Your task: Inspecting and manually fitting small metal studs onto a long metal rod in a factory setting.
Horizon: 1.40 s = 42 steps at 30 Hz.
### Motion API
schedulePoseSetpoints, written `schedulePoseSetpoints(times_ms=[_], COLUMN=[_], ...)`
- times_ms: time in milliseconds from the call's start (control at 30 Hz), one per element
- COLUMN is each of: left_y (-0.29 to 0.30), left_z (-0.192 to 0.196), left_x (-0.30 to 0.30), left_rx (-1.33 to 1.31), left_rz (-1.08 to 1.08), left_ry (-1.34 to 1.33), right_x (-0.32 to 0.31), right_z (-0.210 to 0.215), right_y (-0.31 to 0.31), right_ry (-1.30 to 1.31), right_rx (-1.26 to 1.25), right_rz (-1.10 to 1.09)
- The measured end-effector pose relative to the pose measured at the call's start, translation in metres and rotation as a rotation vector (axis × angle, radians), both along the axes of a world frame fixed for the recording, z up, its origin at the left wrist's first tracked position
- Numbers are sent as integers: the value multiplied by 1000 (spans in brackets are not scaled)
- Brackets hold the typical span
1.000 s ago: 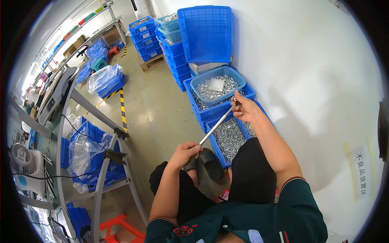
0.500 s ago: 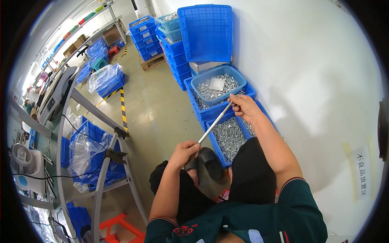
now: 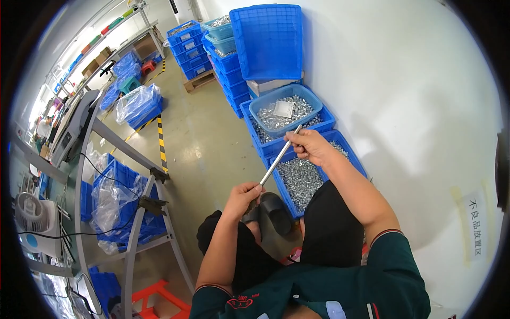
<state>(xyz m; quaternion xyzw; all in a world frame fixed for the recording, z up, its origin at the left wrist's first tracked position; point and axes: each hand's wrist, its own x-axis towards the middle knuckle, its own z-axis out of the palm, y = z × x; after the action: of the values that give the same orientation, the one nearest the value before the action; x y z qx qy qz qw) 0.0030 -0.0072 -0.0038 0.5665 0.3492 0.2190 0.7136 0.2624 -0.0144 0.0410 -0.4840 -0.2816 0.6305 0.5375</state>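
A thin silver metal rod (image 3: pixel 275 164) slants up and away in front of my knees, held at both ends. My left hand (image 3: pixel 243 200) is closed around its lower end, which the fingers hide. Near the upper end, my right hand (image 3: pixel 312 145) pinches the rod between thumb and fingers, and a short tip sticks out past them. Below and beyond the rod lies a blue bin (image 3: pixel 291 204) filled with small shiny metal parts (image 3: pixel 300 183). Behind my right hand, a lighter blue tub (image 3: pixel 258 121) holds more metal parts and a pale square piece (image 3: pixel 283 109).
The tub rests on another blue crate (image 3: pixel 329 120) of parts. Blue crates (image 3: pixel 234 80) are stacked farther back along the white wall (image 3: pixel 382 64). To the left stands a grey metal frame (image 3: pixel 133 239) with bagged blue crates (image 3: pixel 119 199) behind it. A red-orange stool (image 3: pixel 159 292) sits at lower left.
My right hand has moved a little down and left, sliding along the rod toward my left hand. The rod's upper tip now shows beyond the fingers. My left hand has barely shifted.
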Motion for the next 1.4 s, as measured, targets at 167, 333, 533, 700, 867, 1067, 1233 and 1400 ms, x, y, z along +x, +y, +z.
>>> schedulePoseSetpoints(times_ms=[167,333,533,700,867,1067,1233,1400], left_y=[2,5,4,0,-1,3,3,6], left_z=[-3,-4,3,8,7,5,2,5], left_x=[0,-2,-7,-10,-9,-9,-9,-10], left_rx=[19,1,-23,0,-6,31,41,-1], left_rz=[8,29,2,-23,-41,-58,-55,-22], left_ry=[-13,23,59,52,59,80,65,20], right_x=[5,37,43,34,35,35,20,6], right_z=[-2,-21,-18,-4,-5,2,4,15], right_y=[3,9,7,1,1,0,0,-5], right_ry=[212,342,185,259,303,57,-88,61], right_rx=[-27,-1,-21,-69,-1,80,39,26], right_rz=[38,-169,-164,-199,-76,-71,47,60])
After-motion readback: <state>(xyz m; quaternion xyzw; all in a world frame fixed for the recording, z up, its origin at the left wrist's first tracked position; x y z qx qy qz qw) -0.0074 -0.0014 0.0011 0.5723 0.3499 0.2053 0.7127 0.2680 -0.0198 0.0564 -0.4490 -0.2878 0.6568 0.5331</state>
